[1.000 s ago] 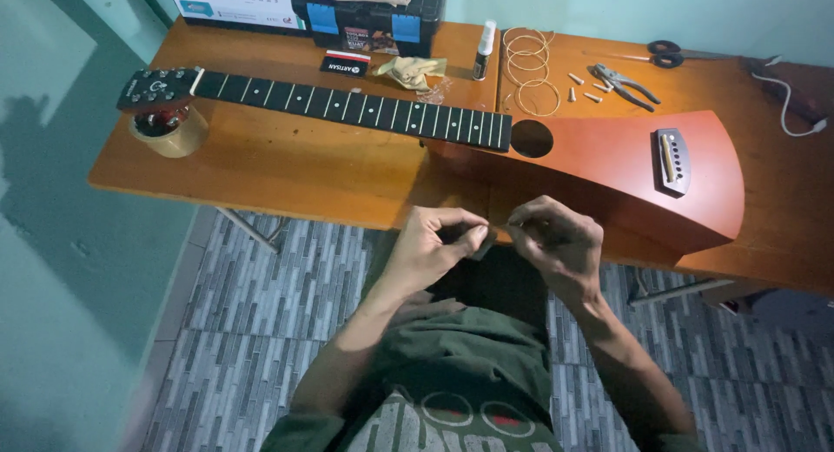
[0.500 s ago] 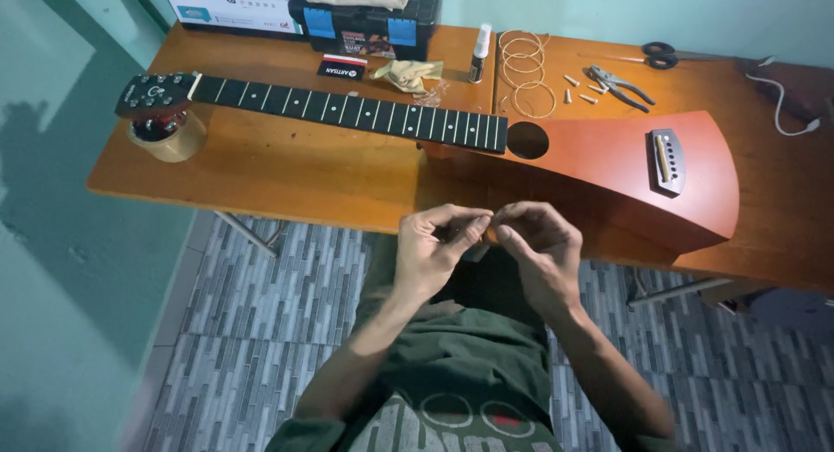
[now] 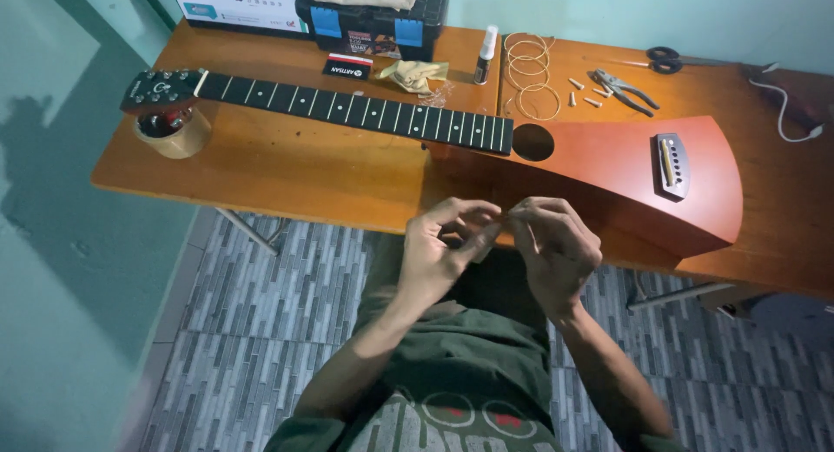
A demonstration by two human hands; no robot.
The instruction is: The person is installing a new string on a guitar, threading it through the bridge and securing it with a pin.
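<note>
My left hand (image 3: 447, 248) and my right hand (image 3: 556, 248) meet fingertip to fingertip in front of the table's near edge, above my lap. Both pinch a small thin item (image 3: 505, 216) between them; it is too small to identify. A red-brown travel guitar (image 3: 625, 170) without strings lies flat on the wooden table (image 3: 287, 170) just beyond my hands. Its dark neck (image 3: 347, 112) runs to the left, and the headstock (image 3: 161, 89) rests on a roll of tape (image 3: 174, 138).
Coiled strings (image 3: 530, 74), bridge pins (image 3: 582, 87), pliers (image 3: 625, 89) and scissors (image 3: 665, 59) lie at the back right. A small bottle (image 3: 488, 52), a crumpled cloth (image 3: 413, 72) and a black-and-blue toolbox (image 3: 373, 18) stand behind the neck. A white cable (image 3: 786, 113) lies far right.
My two hands have drawn closer until the fingertips touch, and they have shifted slightly right along the table edge. The guitar has not moved.
</note>
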